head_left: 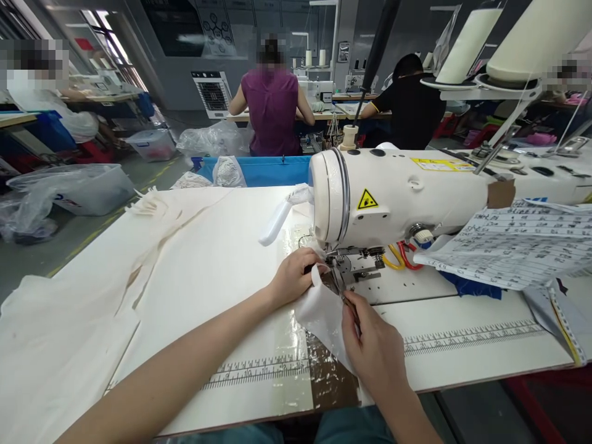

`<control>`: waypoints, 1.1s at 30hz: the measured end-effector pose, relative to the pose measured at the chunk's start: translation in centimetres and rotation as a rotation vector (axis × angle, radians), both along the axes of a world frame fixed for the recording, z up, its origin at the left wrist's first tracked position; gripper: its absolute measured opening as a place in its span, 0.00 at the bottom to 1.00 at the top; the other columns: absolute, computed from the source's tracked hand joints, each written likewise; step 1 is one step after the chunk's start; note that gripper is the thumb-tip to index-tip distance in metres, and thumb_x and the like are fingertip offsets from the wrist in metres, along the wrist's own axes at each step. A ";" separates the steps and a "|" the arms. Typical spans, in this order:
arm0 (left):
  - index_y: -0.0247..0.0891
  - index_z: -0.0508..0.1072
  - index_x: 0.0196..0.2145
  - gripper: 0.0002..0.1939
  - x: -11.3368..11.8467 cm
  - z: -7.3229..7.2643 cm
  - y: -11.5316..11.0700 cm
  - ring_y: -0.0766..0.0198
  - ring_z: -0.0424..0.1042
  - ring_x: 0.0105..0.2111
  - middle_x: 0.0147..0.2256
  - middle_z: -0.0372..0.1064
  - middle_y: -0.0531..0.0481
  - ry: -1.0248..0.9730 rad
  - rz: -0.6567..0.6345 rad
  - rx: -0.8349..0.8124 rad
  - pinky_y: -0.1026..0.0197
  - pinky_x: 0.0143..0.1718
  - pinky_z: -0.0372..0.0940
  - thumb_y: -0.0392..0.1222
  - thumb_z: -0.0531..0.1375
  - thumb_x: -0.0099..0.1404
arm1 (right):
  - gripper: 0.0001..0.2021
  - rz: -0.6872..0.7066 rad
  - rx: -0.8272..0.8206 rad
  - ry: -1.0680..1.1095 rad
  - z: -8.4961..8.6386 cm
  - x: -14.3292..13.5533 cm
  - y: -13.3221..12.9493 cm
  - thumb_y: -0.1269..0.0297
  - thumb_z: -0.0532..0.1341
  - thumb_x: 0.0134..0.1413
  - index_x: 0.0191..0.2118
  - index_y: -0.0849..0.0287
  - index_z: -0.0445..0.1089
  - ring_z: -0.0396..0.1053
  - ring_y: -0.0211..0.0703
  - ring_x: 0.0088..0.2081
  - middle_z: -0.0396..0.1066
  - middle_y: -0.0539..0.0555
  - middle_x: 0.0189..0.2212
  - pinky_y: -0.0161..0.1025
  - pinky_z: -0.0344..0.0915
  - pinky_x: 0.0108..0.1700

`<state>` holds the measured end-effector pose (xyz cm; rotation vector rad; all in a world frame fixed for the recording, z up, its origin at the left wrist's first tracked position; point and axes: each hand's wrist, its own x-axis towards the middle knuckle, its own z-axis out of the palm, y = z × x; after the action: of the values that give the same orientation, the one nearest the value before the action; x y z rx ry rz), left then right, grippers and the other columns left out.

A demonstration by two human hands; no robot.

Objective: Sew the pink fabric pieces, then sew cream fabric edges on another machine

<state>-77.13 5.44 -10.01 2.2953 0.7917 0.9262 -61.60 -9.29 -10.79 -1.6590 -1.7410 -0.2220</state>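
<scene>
Beside the needle area of a white sewing machine (388,191), my left hand (296,274) is closed on the edge of a small white fabric piece (319,308). My right hand (374,339) grips a slim metal tool (340,282), which looks like tweezers or thread snips. Its tip points up and left to the fabric near the presser foot, where the contact is too small to make out. The fabric hangs between both hands over a brown, tape-covered patch (330,376) of the table. My left fingertips are partly hidden by the cloth.
Long white fabric (60,327) covers the table's left side. Red- and yellow-handled scissors (400,256) lie behind the needle area. A handwritten sheet (518,243) hangs at the right. Printed rulers (472,339) run along the front. Thread cones (469,46) stand above; people sit at machines beyond.
</scene>
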 end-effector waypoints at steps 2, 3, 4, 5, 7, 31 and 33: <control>0.37 0.76 0.32 0.09 0.0 0.0 0.0 0.59 0.72 0.37 0.34 0.74 0.48 0.002 -0.003 -0.010 0.57 0.40 0.67 0.40 0.59 0.68 | 0.16 -0.009 0.002 -0.006 0.0 0.0 0.0 0.65 0.48 0.69 0.47 0.62 0.72 0.77 0.39 0.25 0.81 0.55 0.36 0.32 0.64 0.22; 0.38 0.76 0.32 0.09 0.0 0.0 0.0 0.59 0.72 0.37 0.34 0.74 0.48 0.004 -0.002 -0.015 0.57 0.40 0.67 0.40 0.59 0.68 | 0.16 -0.010 0.003 -0.008 0.0 0.0 0.0 0.65 0.48 0.69 0.47 0.62 0.72 0.76 0.39 0.25 0.81 0.55 0.36 0.32 0.64 0.22; 0.38 0.76 0.32 0.08 0.0 0.1 0.0 0.59 0.72 0.38 0.35 0.74 0.48 0.007 0.000 -0.020 0.57 0.41 0.68 0.40 0.59 0.68 | 0.16 -0.011 0.003 -0.011 0.0 -0.1 0.0 0.65 0.47 0.69 0.47 0.62 0.72 0.76 0.38 0.25 0.81 0.54 0.36 0.32 0.64 0.22; 0.38 0.76 0.32 0.08 0.0 0.1 0.0 0.59 0.73 0.38 0.35 0.74 0.48 0.008 0.003 -0.022 0.57 0.41 0.68 0.39 0.59 0.68 | 0.16 -0.009 0.004 -0.016 0.0 -0.1 0.0 0.65 0.48 0.69 0.47 0.62 0.72 0.76 0.38 0.25 0.81 0.54 0.36 0.33 0.64 0.22; 0.38 0.75 0.31 0.08 0.0 0.1 0.0 0.59 0.73 0.38 0.35 0.74 0.48 0.006 0.007 -0.019 0.57 0.41 0.68 0.39 0.59 0.68 | 0.16 -0.013 0.010 -0.026 0.0 -0.2 0.0 0.66 0.48 0.69 0.46 0.62 0.72 0.76 0.38 0.25 0.81 0.54 0.36 0.33 0.63 0.22; 0.38 0.74 0.31 0.08 0.0 -0.1 0.1 0.59 0.72 0.37 0.34 0.74 0.48 0.068 0.022 0.031 0.57 0.40 0.68 0.40 0.60 0.68 | 0.17 -0.001 0.023 -0.037 0.2 -0.2 0.0 0.66 0.47 0.70 0.48 0.64 0.72 0.77 0.37 0.27 0.81 0.55 0.38 0.31 0.64 0.23; 0.38 0.74 0.32 0.08 0.0 -0.1 0.1 0.59 0.72 0.37 0.34 0.74 0.48 0.069 0.024 0.025 0.57 0.40 0.68 0.40 0.59 0.68 | 0.17 -0.006 0.033 -0.030 0.1 -0.2 -0.1 0.66 0.47 0.70 0.47 0.64 0.72 0.77 0.37 0.27 0.81 0.55 0.37 0.31 0.64 0.23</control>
<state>-77.10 5.57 -10.09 2.3556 0.8430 0.8766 -61.77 -9.34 -10.64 -1.6449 -1.7454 -0.2781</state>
